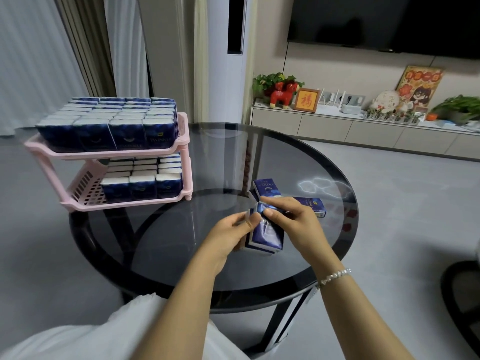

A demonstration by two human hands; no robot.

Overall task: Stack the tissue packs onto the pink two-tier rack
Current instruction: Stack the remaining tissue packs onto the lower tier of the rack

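A pink two-tier rack (183, 152) stands at the left rim of a round dark glass table (215, 157). Its upper tier is packed with several upright blue tissue packs (124, 133). The lower tier holds more packs (142, 187), with bare slats at its left end. Over the table's middle, my left hand (235, 229) and my right hand (291, 214) both grip a small bundle of blue tissue packs (266, 236). Two loose packs lie on the glass just behind my hands: one (267, 188) and another (311, 203) to the right.
A low white cabinet (324, 126) with plants, a red toy horse and framed pictures runs along the far wall under a dark TV. A tall white column unit (226, 61) stands behind the table. Grey floor surrounds it. A dark chair edge (465, 294) shows at right.
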